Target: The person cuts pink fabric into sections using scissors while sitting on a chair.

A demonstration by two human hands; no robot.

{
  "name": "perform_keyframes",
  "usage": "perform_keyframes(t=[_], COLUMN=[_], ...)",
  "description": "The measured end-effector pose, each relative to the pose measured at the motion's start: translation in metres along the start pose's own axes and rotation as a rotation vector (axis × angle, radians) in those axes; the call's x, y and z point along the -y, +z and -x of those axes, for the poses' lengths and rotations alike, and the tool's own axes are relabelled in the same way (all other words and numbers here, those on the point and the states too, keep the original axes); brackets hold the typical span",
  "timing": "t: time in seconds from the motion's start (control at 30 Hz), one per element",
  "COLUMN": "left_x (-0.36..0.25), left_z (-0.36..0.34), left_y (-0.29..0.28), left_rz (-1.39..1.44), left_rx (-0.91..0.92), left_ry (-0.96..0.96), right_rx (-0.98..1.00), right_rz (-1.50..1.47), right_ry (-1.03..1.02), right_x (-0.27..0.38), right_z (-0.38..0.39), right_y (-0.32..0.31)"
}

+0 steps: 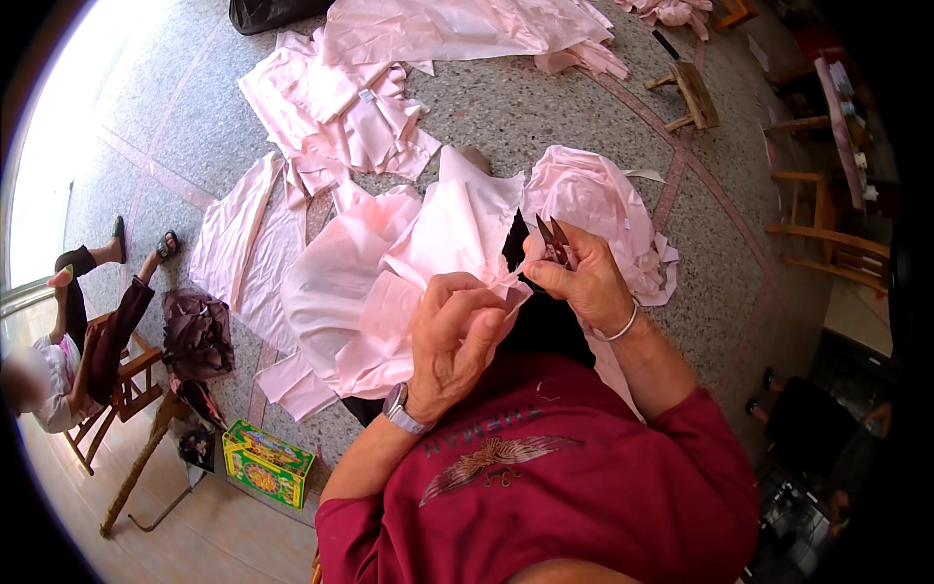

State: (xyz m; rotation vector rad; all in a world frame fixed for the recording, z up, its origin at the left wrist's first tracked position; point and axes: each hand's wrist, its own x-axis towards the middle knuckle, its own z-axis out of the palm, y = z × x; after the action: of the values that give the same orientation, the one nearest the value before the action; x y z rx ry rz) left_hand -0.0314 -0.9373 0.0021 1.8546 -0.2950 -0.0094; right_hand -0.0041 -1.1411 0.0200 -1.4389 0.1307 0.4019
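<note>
Head view, single frame. Pink cloth (pixel 443 229) lies gathered over the person's lap, spreading ahead and to the left of the hands; its near edge narrows to a small fold just in front of the maroon shirt (pixel 525 428).

Left hand (pixel 449 341): fingers curled, thumb brought toward the forefinger, the fold of cloth clamped at the tips. Cloth runs forward from beneath the knuckles; a short bit of the edge shows past the fingertips, on the side facing the other hand. Wristwatch (pixel 396 407) on this wrist.

Right hand (pixel 587 275): fingers closed around dark metal thread snips (pixel 556 243). Snips sit between thumb and fingers, blades standing clear of the grip, tips slightly apart and pointing away from the body. Thumb and forefinger tips lie just beside the edge of the cloth; whether they also pinch it cannot be told. Pale bangle (pixel 625 323) on this wrist.

Hands are near each other, the cloth edge between them; blades lie beyond the edge, apart from it.

Surroundings: a pink pile (pixel 341 117) on the speckled floor (pixel 486 102) ahead, wooden stool (pixel 693 95) ahead right, green box (pixel 268 464) to the left, seated person (pixel 63 389) farther left.
</note>
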Motion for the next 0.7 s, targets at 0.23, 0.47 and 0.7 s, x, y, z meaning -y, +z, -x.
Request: perform_keyframes(t=[0.23, 0.47, 0.7], left_x=[0.001, -0.008, -0.005], left_z=[0.002, -0.004, -0.005], left_y=[0.009, 0.005, 0.005], left_rz=[0.465, 0.741, 0.744], left_rx=[0.109, 0.118, 0.129], left_ry=[-0.544, -0.718, -0.734], right_rx=[0.019, -0.034, 0.094], right_rz=[0.106, 0.196, 0.435], right_ry=[-0.165, -0.156, -0.224], right_x=[-0.012, -0.010, 0.003], right_z=[0.005, 0.008, 0.009], right_y=[-0.001, 0.000, 0.007])
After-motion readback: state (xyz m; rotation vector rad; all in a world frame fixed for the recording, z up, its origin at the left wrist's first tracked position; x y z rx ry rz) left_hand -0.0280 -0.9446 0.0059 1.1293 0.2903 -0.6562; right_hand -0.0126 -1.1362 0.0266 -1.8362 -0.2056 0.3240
